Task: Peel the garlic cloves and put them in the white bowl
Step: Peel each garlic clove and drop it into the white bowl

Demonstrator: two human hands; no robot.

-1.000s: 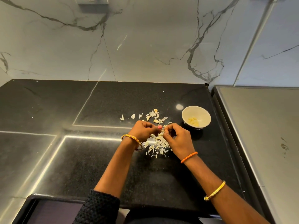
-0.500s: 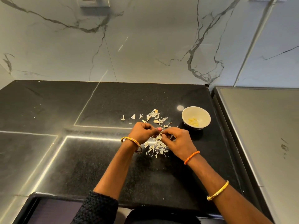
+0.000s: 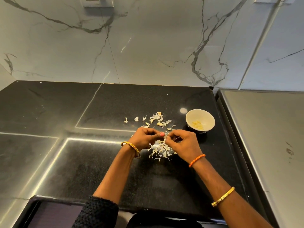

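My left hand [image 3: 145, 137] and my right hand [image 3: 182, 143] meet fingertip to fingertip over the black counter, both pinching one small garlic clove [image 3: 165, 137] that is mostly hidden between them. Beneath them lies a heap of pale garlic skins [image 3: 162, 150]. More skins and a few loose cloves [image 3: 158, 118] are scattered just beyond my hands. The white bowl [image 3: 209, 118] stands to the right of them, a little past my right hand, with several peeled cloves [image 3: 198, 125] inside.
The black stone counter [image 3: 82, 162] ends at a marble wall behind. A grey steel surface [image 3: 271, 137] adjoins it on the right, close to the bowl. A dark tray edge [image 3: 37, 211] shows at the near left.
My two hands stay together on the clove. My right hand has turned slightly, its fingers working at the clove; the skins and bowl have not moved.
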